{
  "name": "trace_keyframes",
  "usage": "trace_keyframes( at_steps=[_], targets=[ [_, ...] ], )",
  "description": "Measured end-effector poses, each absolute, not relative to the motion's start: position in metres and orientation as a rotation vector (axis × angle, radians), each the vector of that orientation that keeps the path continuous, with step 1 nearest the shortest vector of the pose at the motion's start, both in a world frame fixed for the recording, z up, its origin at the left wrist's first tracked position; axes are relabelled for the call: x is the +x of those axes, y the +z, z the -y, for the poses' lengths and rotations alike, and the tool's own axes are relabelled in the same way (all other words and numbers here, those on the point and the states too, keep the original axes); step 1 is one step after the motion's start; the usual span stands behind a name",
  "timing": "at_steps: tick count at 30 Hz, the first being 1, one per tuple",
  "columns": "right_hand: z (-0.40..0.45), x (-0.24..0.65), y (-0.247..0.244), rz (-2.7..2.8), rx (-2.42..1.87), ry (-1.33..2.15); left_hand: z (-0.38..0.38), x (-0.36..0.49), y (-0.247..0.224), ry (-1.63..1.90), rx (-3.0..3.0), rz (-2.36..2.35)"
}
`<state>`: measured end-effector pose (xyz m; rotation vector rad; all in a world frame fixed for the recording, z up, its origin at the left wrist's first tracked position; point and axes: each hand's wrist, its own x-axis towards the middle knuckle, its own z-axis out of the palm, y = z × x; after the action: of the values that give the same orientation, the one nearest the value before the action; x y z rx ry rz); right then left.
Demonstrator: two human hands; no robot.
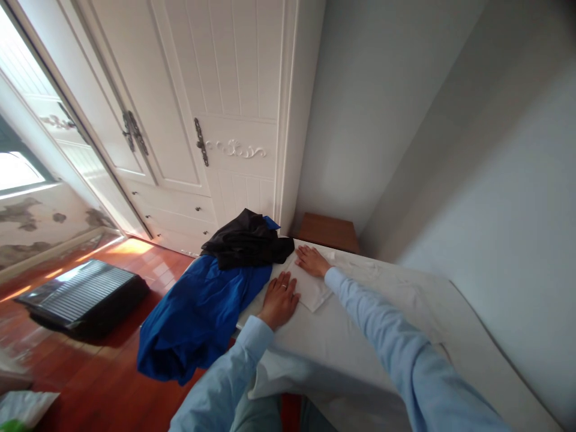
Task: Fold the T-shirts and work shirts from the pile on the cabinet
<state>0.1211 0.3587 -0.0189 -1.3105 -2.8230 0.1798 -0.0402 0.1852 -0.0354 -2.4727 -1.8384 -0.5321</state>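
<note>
A folded white cloth (311,289) lies flat on the white-covered table (342,336). My left hand (279,300), with a ring on one finger, rests palm down at its near left edge, fingers stretched out. My right hand (312,261) lies flat on its far part, fingers extended. Neither hand grips anything. Just left of the hands, a blue garment (202,312) hangs over the table's edge. On top of it sits a crumpled black garment (247,243), close to my right fingertips.
A white wardrobe (234,90) with metal handles stands beyond the table. Behind the table's far edge is a brown wooden surface (327,231). A black ribbed case (85,294) lies on the red wooden floor (121,366). A grey wall (495,198) borders the right side.
</note>
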Motion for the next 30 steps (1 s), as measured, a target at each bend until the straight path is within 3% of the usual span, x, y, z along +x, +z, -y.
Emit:
trace_keyframes(
  at_steps=[8,14,21,25,30],
  targets=[
    [-0.276,0.140,-0.021,2.698,-1.031,0.103,-0.180,-0.020,-0.028,-0.511,-2.678,1.568],
    [-0.240,0.187,-0.044,2.616,-1.235,0.231,-0.182,-0.014,-0.042,-0.489,-2.735,1.527],
    [-0.215,0.212,-0.014,2.329,-1.154,0.449,-0.184,-0.017,-0.044,-0.466,-2.694,1.498],
    [-0.147,0.236,-0.005,1.881,-1.166,0.920,-0.184,-0.017,-0.043,-0.458,-2.708,1.497],
    [-0.038,0.275,-0.047,1.164,-0.991,1.788,-0.191,-0.021,-0.039,-0.465,-2.822,1.578]
  ],
)
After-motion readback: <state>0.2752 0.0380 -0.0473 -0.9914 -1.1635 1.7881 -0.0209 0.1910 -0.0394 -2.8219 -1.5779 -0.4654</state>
